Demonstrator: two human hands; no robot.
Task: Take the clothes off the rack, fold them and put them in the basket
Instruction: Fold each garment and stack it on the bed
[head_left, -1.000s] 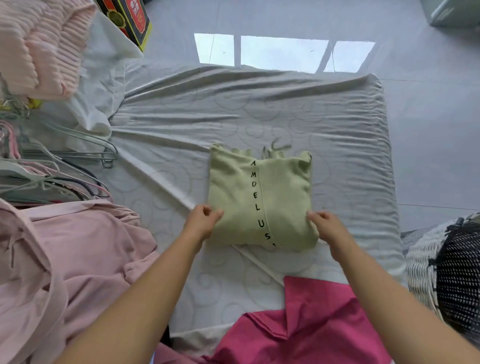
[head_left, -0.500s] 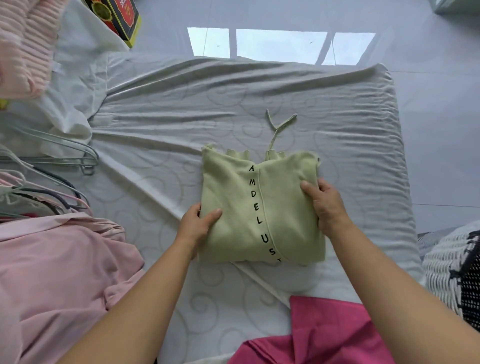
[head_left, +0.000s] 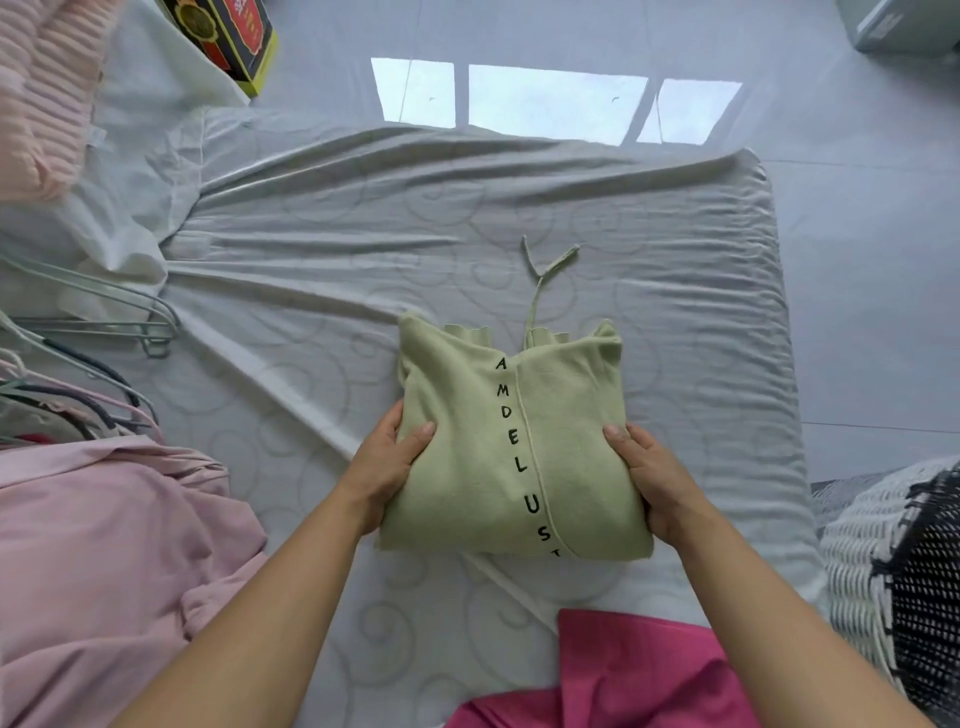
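Far left of the grip: pink garment (head_left: 104, 561) heaped on the sheet, with a bunch of hangers (head_left: 88, 364) just past it. Well clear of both hands.
Left hand: left hand (head_left: 387, 467) has gone from pinching the near corner a second ago to clamping the left edge of the green top (head_left: 498, 447), thumb lying on top, fingers tucked out of sight under the fabric.
Between the hands: the top is folded into a neat square, lettering running down the middle seam. It sits on the white sheet (head_left: 675, 270), but the near half looks bunched up off the sheet now, which it wasn't half a second back.
Beyond the grip: the drawstring (head_left: 540, 275) trails out flat from the far edge, so that end hasn't left the bed yet.
Right hand: right hand (head_left: 654, 483) did the same slide, from the side of the top down to the near right edge, thumb over, fingers under. So both hands wrapped snug on the bundle.
What that means: folding on this one looks done imo, and this reads as the start of the lift.
Right of the grip: white woven basket (head_left: 862, 561) sits near the right hand, so probably a short carry over. Watch that dangling string.
Near side: magenta garment (head_left: 639, 670) lies just behind the hands.
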